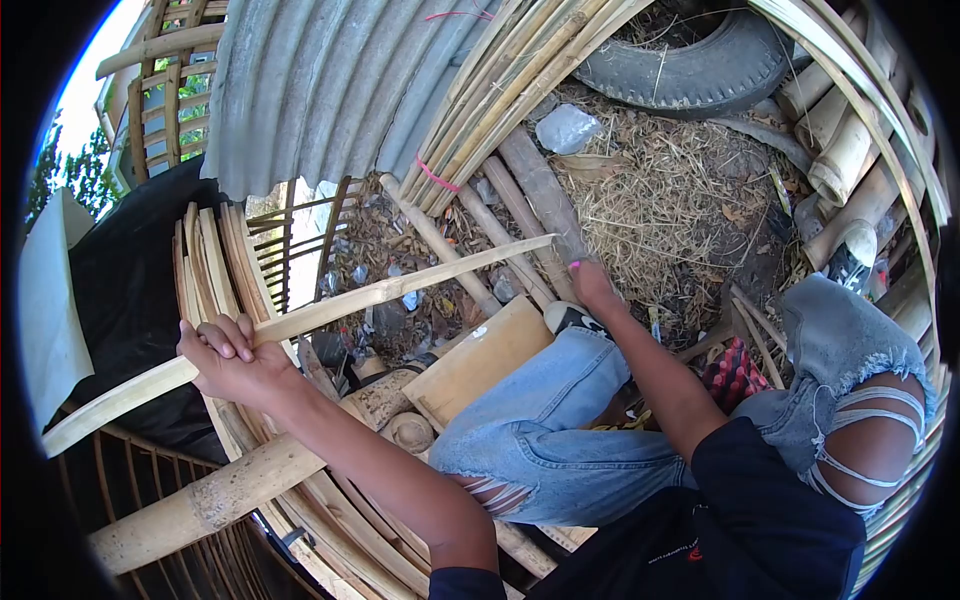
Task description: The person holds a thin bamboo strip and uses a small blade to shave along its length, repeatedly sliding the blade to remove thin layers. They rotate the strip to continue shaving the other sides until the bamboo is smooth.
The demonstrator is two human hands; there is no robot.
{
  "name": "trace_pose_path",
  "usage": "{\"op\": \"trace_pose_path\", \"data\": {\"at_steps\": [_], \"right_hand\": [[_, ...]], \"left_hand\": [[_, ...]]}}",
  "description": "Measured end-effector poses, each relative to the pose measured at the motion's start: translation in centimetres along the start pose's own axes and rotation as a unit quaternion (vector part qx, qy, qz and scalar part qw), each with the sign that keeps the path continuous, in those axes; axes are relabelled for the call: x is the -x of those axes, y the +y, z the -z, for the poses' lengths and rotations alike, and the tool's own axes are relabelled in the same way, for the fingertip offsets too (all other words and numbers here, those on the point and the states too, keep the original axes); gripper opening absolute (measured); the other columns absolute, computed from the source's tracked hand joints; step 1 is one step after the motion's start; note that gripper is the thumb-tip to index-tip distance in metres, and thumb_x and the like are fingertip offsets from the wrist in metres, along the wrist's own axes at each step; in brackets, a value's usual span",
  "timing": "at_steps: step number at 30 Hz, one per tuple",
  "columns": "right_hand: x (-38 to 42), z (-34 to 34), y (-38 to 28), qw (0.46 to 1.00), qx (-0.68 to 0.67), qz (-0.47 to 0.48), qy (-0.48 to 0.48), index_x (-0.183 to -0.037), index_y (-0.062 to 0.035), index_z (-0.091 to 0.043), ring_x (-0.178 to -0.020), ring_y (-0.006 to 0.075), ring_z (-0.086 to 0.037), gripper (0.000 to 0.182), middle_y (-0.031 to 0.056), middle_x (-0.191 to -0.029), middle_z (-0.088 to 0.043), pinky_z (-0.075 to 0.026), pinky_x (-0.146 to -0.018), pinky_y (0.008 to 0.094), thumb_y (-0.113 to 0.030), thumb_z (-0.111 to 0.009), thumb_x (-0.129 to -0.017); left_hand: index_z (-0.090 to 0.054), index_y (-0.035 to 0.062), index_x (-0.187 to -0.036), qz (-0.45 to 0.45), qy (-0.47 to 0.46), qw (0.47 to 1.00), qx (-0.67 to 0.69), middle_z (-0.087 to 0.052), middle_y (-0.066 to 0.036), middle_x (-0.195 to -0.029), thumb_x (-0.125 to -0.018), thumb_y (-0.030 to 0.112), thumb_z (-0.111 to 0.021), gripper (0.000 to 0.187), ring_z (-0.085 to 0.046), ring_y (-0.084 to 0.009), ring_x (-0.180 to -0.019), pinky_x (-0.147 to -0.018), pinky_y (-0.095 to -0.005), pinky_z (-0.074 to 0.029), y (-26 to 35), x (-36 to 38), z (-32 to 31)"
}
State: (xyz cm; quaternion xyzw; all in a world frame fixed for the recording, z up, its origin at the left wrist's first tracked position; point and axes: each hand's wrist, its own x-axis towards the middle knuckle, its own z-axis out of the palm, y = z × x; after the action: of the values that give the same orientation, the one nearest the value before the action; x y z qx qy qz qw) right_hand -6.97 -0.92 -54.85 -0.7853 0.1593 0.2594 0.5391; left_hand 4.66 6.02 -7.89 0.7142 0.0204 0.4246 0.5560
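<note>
My left hand [235, 362] is closed around a long, pale split bamboo strip [390, 289], which runs from the lower left up toward the middle. My right hand [594, 287] is closed near the strip's far end. A small pink bit shows at its fingers, but what it grips is hidden. Just beyond that hand lies a flat grey-brown plank-like piece [540, 185], and the strip's tip overlaps its edge. Under my left forearm is a thick bamboo pole [205, 503]. A wooden board [480, 362] sits beside my bent leg.
Bundled bamboo strips [510, 85], tied with pink cord, lean at the top beside a corrugated metal sheet [310, 90]. An old tire [690, 72] lies on ground covered in dry grass [655, 205]. Bamboo poles [845, 165] are piled at right; more strips [215, 260] stand at left.
</note>
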Motion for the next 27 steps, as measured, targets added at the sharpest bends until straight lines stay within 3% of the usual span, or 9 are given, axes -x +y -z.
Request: {"op": "trace_pose_path", "data": {"at_steps": [3,5,8,11,13,18,21,27], "right_hand": [[-0.5,-0.7,1.0,0.996,0.071,-0.002,-0.059,-0.093,0.0026,-0.06,-0.093,0.0371,-0.058,0.029,0.0252,-0.093,-0.06,-0.047,-0.08,0.0415,-0.024,-0.048,-0.087],[-1.3,-2.5,2.4,0.973,0.201,0.051,-0.106,-0.093,0.0012,-0.06,-0.094,0.0343,-0.059,0.026,0.023,-0.094,-0.061,-0.048,-0.08,0.0392,-0.021,-0.049,-0.085],[0.0,-0.7,0.4,0.984,0.147,-0.024,-0.093,-0.097,-0.0008,-0.059,-0.095,0.0316,-0.059,0.025,0.0203,-0.099,-0.06,-0.049,-0.081,0.0374,-0.019,-0.051,-0.083],[-0.8,-2.9,2.1,0.982,0.175,-0.028,-0.069,-0.102,-0.0029,-0.057,-0.097,0.0293,-0.059,0.025,0.0182,-0.105,-0.059,-0.049,-0.081,0.0351,-0.017,-0.051,-0.082],[0.1,-0.9,0.3,0.979,0.184,-0.037,-0.076,-0.103,-0.0031,-0.057,-0.098,0.0286,-0.059,0.025,0.0178,-0.107,-0.058,-0.049,-0.081,0.0348,-0.016,-0.052,-0.082],[-1.0,-1.2,0.7,0.978,0.173,-0.071,-0.09,-0.104,-0.0048,-0.057,-0.098,0.0275,-0.059,0.026,0.0176,-0.108,-0.058,-0.049,-0.081,0.0339,-0.017,-0.05,-0.083],[-1.6,-1.8,2.2,0.973,0.211,-0.022,-0.094,-0.1,-0.005,-0.061,-0.097,0.0285,-0.06,0.029,0.018,-0.103,-0.06,-0.049,-0.08,0.035,-0.026,-0.049,-0.084],[3.3,5.5,-0.9,0.999,0.027,-0.001,-0.034,-0.086,0.0012,-0.063,-0.088,0.0371,-0.059,0.046,0.0235,-0.085,-0.061,-0.046,-0.076,0.0425,-0.042,-0.047,-0.083]], "left_hand": [[-0.036,0.0104,-0.057,0.015,0.022,0.999,-0.031,-0.026,0.003,-0.043,-0.087,0.01,-0.049,0.033,-0.022,-0.0039,-0.035,-0.036,-0.0198,-0.018,-0.5,0.6,-1.0],[-0.038,0.0088,-0.059,0.02,0.015,0.999,-0.035,-0.026,0.003,-0.044,-0.087,0.01,-0.049,0.031,-0.022,-0.004,-0.035,-0.036,-0.0199,-0.018,-0.9,0.8,-1.0],[-0.04,0.0076,-0.061,0.014,-0.003,0.999,-0.033,-0.027,0.003,-0.044,-0.087,0.009,-0.049,0.028,-0.022,-0.0039,-0.035,-0.036,-0.0201,-0.018,-1.2,0.9,-1.2],[-0.038,0.0091,-0.058,0.016,0.005,0.999,-0.042,-0.027,0.002,-0.044,-0.087,0.01,-0.05,0.031,-0.023,-0.0038,-0.035,-0.036,-0.0199,-0.018,-0.9,1.1,-1.5],[-0.037,0.0093,-0.057,0.015,0.02,0.998,-0.057,-0.027,0.003,-0.044,-0.087,0.01,-0.049,0.032,-0.023,-0.0042,-0.035,-0.036,-0.0201,-0.018,-0.6,0.7,-1.2],[-0.033,0.0129,-0.057,0.003,0.009,1.0,0.024,-0.028,0.003,-0.046,-0.089,0.01,-0.047,0.035,-0.02,-0.0046,-0.036,-0.036,-0.0202,-0.018,2.5,-2.0,2.0],[-0.033,0.0128,-0.057,-0.006,0.022,0.999,0.024,-0.028,0.003,-0.046,-0.088,0.011,-0.048,0.034,-0.019,-0.0051,-0.036,-0.036,-0.0205,-0.018,2.0,-1.8,2.3],[-0.033,0.0128,-0.056,-0.015,0.055,0.998,-0.007,-0.026,0.003,-0.044,-0.088,0.01,-0.048,0.035,-0.02,-0.0055,-0.035,-0.037,-0.0205,-0.018,1.1,-1.2,1.7]]}}
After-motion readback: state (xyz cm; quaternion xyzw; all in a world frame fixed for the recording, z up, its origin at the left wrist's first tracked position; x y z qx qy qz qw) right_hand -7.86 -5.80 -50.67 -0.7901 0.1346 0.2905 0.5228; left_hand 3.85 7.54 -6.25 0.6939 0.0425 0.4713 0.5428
